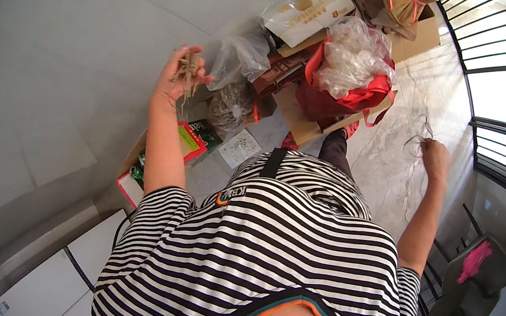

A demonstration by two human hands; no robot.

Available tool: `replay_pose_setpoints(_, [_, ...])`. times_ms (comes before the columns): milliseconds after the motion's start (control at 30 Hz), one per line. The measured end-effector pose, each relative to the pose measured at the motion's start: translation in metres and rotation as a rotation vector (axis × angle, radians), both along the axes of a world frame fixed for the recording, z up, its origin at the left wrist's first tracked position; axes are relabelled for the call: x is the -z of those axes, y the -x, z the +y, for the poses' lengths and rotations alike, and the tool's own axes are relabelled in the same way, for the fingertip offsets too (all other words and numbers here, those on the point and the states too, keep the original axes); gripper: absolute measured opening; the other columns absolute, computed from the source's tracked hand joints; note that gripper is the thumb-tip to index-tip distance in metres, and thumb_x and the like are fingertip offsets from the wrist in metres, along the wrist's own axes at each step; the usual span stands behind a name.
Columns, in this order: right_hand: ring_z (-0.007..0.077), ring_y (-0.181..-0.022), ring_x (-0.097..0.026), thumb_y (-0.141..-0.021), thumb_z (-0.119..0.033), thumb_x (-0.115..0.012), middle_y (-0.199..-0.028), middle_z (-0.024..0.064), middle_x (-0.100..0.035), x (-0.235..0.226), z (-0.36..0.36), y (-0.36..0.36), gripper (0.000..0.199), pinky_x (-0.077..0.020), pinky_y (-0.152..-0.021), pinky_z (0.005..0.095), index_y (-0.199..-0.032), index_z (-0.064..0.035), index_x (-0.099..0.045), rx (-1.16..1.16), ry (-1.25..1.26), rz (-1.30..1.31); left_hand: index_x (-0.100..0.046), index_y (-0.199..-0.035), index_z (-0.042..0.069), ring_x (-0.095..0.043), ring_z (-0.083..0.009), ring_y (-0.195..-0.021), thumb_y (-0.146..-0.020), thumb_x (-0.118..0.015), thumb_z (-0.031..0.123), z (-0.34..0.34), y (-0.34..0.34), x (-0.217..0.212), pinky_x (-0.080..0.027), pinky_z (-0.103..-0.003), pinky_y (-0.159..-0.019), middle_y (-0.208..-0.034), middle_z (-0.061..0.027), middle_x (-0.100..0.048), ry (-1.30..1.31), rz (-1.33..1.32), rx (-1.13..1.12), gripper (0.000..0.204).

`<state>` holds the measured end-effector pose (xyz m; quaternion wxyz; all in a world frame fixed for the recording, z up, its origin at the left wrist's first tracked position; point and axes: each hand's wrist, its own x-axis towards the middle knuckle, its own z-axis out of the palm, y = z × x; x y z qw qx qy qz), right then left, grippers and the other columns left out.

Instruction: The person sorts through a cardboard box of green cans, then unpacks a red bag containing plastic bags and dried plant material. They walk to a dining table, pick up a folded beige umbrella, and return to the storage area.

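My left hand [176, 75] is raised in front of the white wall, shut on a tangled bundle of tan twine [188, 69] whose loose ends hang down. My right hand [435, 157] is stretched out to the right, pinching a thin strand of string [419, 133] that loops above the hand and trails down past my forearm toward the marble floor. My striped shirt fills the lower middle of the view.
On the floor ahead lie a red bag [337, 92] stuffed with clear plastic, cardboard boxes [420, 39], plastic bags [243, 56], and small coloured boxes [192, 141]. A black window railing [504, 59] runs at the right. White cabinets [68, 261] stand at the lower left.
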<state>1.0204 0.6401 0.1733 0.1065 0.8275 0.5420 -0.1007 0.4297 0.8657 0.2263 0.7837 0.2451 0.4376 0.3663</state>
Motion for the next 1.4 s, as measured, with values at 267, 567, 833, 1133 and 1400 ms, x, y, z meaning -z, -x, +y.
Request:
replay_pose_setpoints(267, [0.0312,-0.072,-0.062,-0.084,-0.035,-0.054,-0.076,0.0127,-0.064,-0.082,0.083,0.041,0.027,-0.0469,-0.064,0.0385,-0.091,-0.0112,-0.066,0.045,-0.35,0.155,-0.059,-0.103,0.008,-0.059,-0.0255,-0.085,-0.087,-0.05,0.031,-0.027,-0.001,0.027,-0.049,-0.049,-0.082,-0.093,-0.0101,-0.061,0.027,-0.197,-0.281,0.029])
replay_pose_setpoints(567, [0.0346,-0.078,-0.062,-0.084,-0.024,-0.051,-0.081,0.0167,-0.064,-0.055,0.136,0.137,0.029,-0.0482,-0.066,0.0454,-0.11,-0.0136,-0.055,-0.156,-0.17,0.089,-0.04,-0.129,0.008,-0.05,-0.0337,-0.109,-0.085,-0.048,0.028,-0.055,-0.082,-0.012,-0.04,-0.053,-0.093,-0.119,-0.0154,-0.053,-0.098,-0.572,-0.043,0.049])
replay_pose_setpoints(833, [0.0118,-0.075,-0.055,-0.093,-0.017,-0.042,-0.087,0.0004,-0.054,-0.089,0.069,0.225,0.03,-0.0467,-0.064,0.0259,-0.119,-0.0033,-0.048,0.438,-0.282,1.856,-0.029,-0.136,0.006,-0.044,-0.0374,-0.118,-0.082,-0.048,0.025,-0.07,-0.124,-0.037,-0.036,-0.055,-0.096,-0.126,-0.0203,-0.047,-0.099,-0.69,0.179,0.061])
replay_pose_setpoints(1133, [0.0093,-0.067,-0.053,-0.091,-0.013,-0.048,-0.079,0.0009,-0.054,-0.114,-0.002,0.236,0.026,-0.0465,-0.059,0.0224,-0.112,0.002,-0.052,0.592,-0.556,2.106,-0.037,-0.132,0.006,-0.044,-0.0376,-0.118,-0.086,-0.046,0.021,-0.102,-0.194,-0.027,-0.034,-0.051,-0.099,-0.124,-0.0195,-0.05,0.13,-0.839,0.465,0.049])
replay_pose_setpoints(1400, [0.01,-0.064,-0.059,-0.089,-0.013,-0.053,-0.08,0.0059,-0.063,-0.112,-0.076,0.202,0.024,-0.0532,-0.058,0.0241,-0.106,0.003,-0.058,0.697,-0.867,1.795,-0.035,-0.128,0.009,-0.053,-0.0281,-0.108,-0.079,-0.059,0.01,-0.16,-0.277,-0.038,-0.044,-0.043,-0.092,-0.117,-0.0164,-0.052,0.083,-0.57,0.736,0.055])
